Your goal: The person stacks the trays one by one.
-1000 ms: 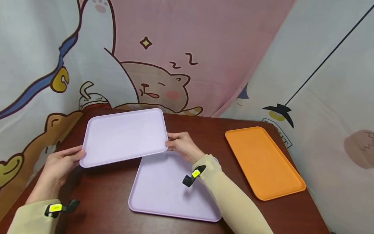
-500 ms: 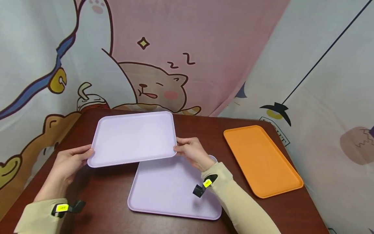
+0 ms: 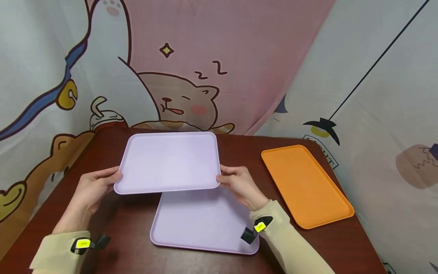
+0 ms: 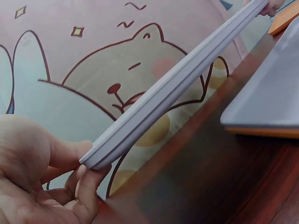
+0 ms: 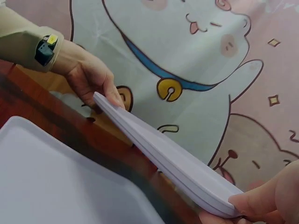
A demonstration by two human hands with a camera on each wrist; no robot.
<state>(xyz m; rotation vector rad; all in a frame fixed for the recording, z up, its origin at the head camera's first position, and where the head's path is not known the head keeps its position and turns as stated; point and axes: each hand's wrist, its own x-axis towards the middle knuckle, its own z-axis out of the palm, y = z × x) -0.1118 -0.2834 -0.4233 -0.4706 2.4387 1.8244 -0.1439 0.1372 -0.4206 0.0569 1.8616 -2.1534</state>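
A pale lilac rectangular tray is held above the table, tilted. My left hand pinches its left edge, thumb on top and fingers underneath. At the opposite edge my right hand grips it the same way. Layered lines run along the held tray's side in the left wrist view; whether it is two nested trays I cannot tell. Below lies a larger-looking lilac tray, its far part hidden by the held one. An orange rim shows beneath this lower tray in the left wrist view.
An orange tray lies at the right side of the dark brown table. Behind the table hangs a cloth printed with cartoon animals, close to its back edge.
Both hands have carried the held tray to the right and slightly toward me, and it is now more level side to side. The lower lilac tray and the orange tray stay in place.
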